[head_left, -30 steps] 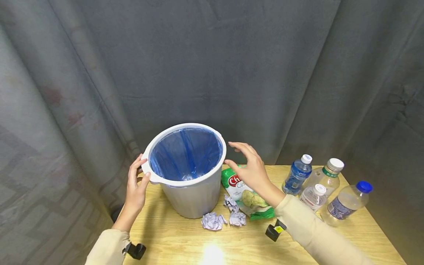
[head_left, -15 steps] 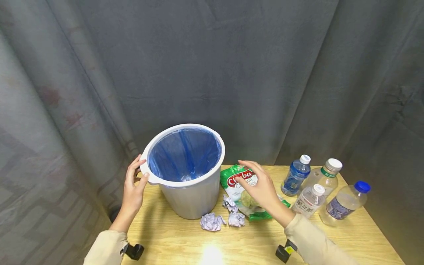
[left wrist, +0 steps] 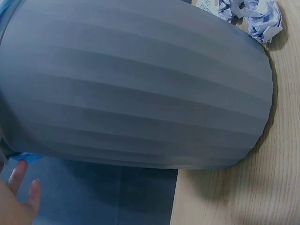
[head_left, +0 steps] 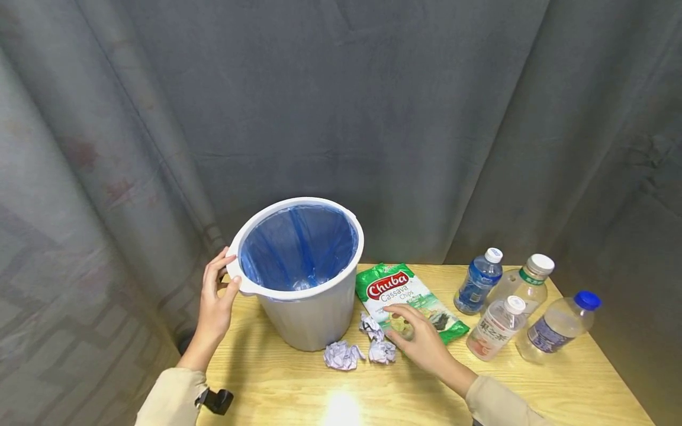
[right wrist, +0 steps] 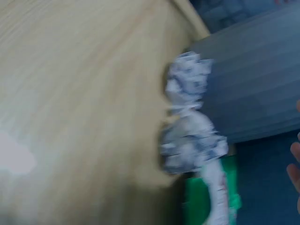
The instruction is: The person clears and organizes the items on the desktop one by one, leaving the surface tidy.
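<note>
The right hand (head_left: 421, 343) has dropped from the bin (head_left: 301, 272) rim onto the "Chuba Cassava Chips" bag (head_left: 407, 299) on the surface (head_left: 533, 390), fingers relaxed; the left hand (head_left: 215, 302) still grips the rim.

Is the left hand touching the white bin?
Touching. The head view shows the left hand with its thumb and fingers on the bin at its rim handle.

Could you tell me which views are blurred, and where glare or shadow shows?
Head view: sharp, with a bright glare spot on the table near its front edge. Left wrist view: sharp, the bin casting a soft shadow on the wood. Right wrist view: motion-blurred throughout, the crumpled paper balls smeared.
</note>
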